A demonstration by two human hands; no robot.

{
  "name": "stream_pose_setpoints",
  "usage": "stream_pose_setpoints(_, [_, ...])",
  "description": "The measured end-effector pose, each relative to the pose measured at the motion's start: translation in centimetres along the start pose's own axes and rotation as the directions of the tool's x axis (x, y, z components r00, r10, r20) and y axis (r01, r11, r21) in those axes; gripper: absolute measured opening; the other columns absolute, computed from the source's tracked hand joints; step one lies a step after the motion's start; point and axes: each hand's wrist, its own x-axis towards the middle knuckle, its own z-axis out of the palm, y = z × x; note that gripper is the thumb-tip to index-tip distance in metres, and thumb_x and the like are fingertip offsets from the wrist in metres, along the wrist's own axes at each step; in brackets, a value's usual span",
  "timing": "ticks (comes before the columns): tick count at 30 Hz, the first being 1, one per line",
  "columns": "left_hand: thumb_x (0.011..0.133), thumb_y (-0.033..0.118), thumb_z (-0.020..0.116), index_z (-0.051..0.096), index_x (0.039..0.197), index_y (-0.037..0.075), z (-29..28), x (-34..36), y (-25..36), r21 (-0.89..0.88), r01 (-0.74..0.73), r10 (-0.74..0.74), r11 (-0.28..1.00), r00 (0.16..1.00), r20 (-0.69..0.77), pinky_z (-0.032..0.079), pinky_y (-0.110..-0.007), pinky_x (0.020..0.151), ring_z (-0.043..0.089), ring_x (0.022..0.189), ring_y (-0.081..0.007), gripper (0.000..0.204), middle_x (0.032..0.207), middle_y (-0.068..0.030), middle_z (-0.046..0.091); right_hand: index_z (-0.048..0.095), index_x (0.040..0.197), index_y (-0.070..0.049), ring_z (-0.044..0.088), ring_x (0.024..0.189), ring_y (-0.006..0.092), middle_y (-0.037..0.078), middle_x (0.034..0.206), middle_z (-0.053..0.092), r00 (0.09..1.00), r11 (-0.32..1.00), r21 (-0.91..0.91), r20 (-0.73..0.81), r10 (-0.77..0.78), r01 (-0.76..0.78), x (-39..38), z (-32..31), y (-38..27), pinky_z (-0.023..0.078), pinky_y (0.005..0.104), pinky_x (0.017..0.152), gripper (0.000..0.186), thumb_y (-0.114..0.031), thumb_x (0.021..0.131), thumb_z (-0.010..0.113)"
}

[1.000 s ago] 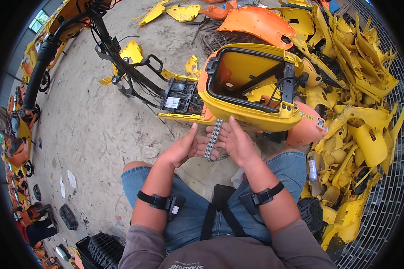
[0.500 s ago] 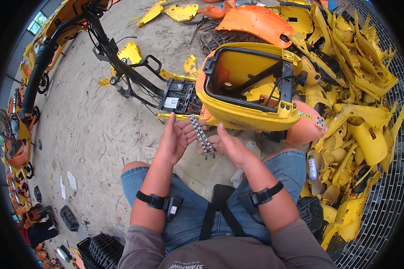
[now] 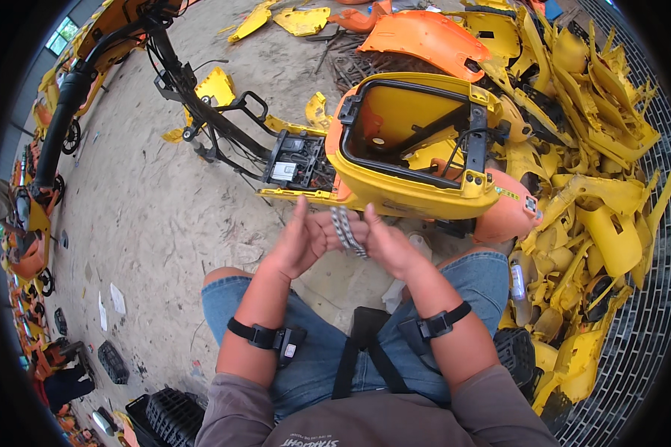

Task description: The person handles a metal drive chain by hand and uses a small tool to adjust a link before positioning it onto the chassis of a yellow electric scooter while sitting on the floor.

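My left hand (image 3: 300, 242) and my right hand (image 3: 386, 246) meet above my knees, both holding a short strip of grey chain-like metal links (image 3: 343, 229) between them. The left fingers point up, the palm against the strip. The right hand grips it from the other side. Just beyond the hands sits a yellow and orange scooter body shell (image 3: 417, 160) with a black-rimmed open compartment. A black battery or control box (image 3: 294, 160) sits at its left end.
A stripped black scooter frame (image 3: 201, 112) lies on the sandy ground at the upper left. A heap of yellow plastic panels (image 3: 596, 186) fills the right side. Orange panels (image 3: 425, 37) lie at the top. Black crates (image 3: 164, 413) stand at the lower left.
Both hands have risen toward the shell with the link strip. The strip has turned from hanging straight to slanting between the palms.
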Motion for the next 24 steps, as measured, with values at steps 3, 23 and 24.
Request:
stream_pose_setpoints(3, [0.099, 0.07, 0.015, 0.05, 0.136, -0.009, -0.9, 0.5, 0.6, -0.036, -0.152, 0.136, 0.988, 0.953, -0.271, 0.041, -0.04, 0.11, 0.062, 0.118, -0.0301, 0.094, 0.124, -0.0227, 0.065, 0.065, 0.117, 0.004, 0.061, 0.116, 0.0225, 0.015, 0.113, 0.07, 0.968, 0.99, -0.136, 0.244, 0.058, -0.025, 0.1, 0.4, 0.5, 0.043, 0.0376, 0.103, 0.094, -0.075, 0.097, 0.019])
stream_pose_setpoints(23, [0.095, 0.076, 0.014, 0.054, 0.13, -0.009, -1.5, 1.2, 0.4, 0.091, -0.008, 0.035, 0.996, 0.951, -0.307, 0.046, -0.039, 0.104, 0.064, 0.114, -0.0294, 0.1, 0.118, -0.0212, 0.067, 0.06, 0.125, 0.005, 0.063, 0.114, 0.0267, 0.019, 0.119, 0.067, 0.9, 0.996, 0.045, 0.428, -0.085, 0.073, 0.3, -0.3, 0.7, 0.042, 0.0385, 0.105, 0.099, -0.077, 0.095, 0.014])
stream_pose_setpoints(24, [0.095, 0.077, 0.014, 0.053, 0.13, -0.01, -1.7, 1.3, 0.1, 0.143, 0.032, 0.018, 0.989, 0.94, -0.34, 0.046, -0.038, 0.103, 0.064, 0.114, -0.0288, 0.101, 0.118, -0.021, 0.067, 0.06, 0.124, 0.005, 0.063, 0.113, 0.0269, 0.019, 0.119, 0.067, 0.901, 0.976, 0.165, 0.387, -0.194, 0.139, 0.2, 0.0, 0.4, 0.042, 0.0393, 0.105, 0.098, -0.076, 0.095, 0.014])
